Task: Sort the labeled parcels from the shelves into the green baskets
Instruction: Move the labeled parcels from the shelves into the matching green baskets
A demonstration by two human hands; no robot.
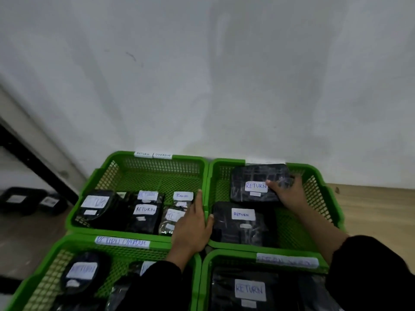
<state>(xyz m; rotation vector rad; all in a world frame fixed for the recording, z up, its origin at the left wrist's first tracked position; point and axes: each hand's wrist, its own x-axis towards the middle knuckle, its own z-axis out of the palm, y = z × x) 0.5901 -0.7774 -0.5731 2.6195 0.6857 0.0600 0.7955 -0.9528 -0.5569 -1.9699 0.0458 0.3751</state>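
Parcel (258,182) at far-right basket (318,176) back edge, right hand (286,194) fingers gripping it.

Dim, flat indoor light with a greenish-grey cast. Soft, faint shadows on the wall (202,75). Slight overall blur, handwriting on labels smeared. Wide-angle bending toward the edges, lower corners darkest. Black-wrapped parcels nearly featureless, faint sheen only.

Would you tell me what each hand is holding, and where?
Right hand grips the far-right basket's rear parcel by its right edge; left hand holds nothing.
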